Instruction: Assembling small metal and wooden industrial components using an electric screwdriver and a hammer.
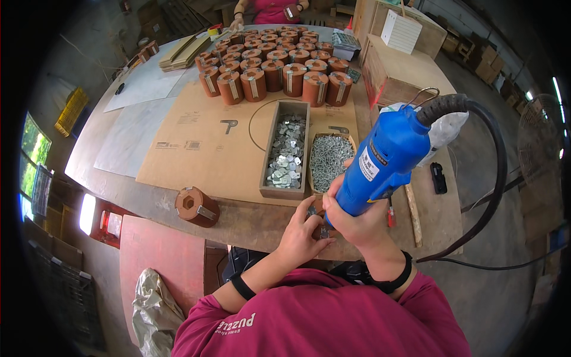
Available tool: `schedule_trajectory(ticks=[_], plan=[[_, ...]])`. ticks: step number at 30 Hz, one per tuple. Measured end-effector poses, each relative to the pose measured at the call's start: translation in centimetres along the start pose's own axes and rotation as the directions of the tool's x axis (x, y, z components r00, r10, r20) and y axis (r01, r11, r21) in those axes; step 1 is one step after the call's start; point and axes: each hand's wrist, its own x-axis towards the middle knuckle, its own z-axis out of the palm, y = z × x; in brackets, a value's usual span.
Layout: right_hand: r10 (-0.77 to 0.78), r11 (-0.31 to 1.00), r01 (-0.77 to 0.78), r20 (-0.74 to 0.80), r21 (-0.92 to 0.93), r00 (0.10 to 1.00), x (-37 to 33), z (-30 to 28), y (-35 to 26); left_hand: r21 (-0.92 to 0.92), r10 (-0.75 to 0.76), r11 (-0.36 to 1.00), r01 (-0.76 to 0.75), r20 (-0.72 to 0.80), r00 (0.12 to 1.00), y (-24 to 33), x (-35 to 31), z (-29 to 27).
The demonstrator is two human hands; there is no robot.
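Workbench (238, 217): block (317, 209) under left grip (303, 229).

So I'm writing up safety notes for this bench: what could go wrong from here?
The left hand steadies the small brown piece right under the tip of the blue power screwdriver held in the right hand; a slip could hit fingers. The black cable loops off the table edge and might snag. The lone brown cylinder near the edge could roll off.

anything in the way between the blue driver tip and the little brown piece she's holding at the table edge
Nothing visible. The right hand holds the blue power screwdriver straight down onto the brown block, which the left hand steadies. The contact point itself is hidden behind the fingers.
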Motion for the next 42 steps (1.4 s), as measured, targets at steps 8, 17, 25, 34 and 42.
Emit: schedule_trajectory(ticks=[8,17,25,34,42], plan=[[0.021,0.997,-0.019,-0.028,0.068,0.999,0.0,-0.3,0.1,-0.023,-0.034,0.999,0.034,0.011,0.999,0.2,0.0,-0.2],[0.022,0.974,0.051,-0.319,0.22,0.948,-0.5,-4.8,-0.4,-0.025,0.012,1.0,-0.009,0.092,0.996,0.2,0.3,-1.3],[0.324,0.907,-0.132,-0.463,0.399,0.825,-3.6,-8.9,2.0,-0.147,0.037,0.989,-0.01,0.186,0.982,-0.5,0.0,-2.1],[0.571,0.82,-0.427,-0.491,0.381,0.658,-7.2,-10.3,8.5,0.188,0.009,0.98,-0.06,0.262,0.965,-0.2,1.7,-4.0],[0.688,0.725,-0.544,-0.452,0.421,0.567,-8.5,-9.9,10.9,0.334,0.091,0.933,-0.137,0.152,0.984,-0.6,0.3,-3.8]])
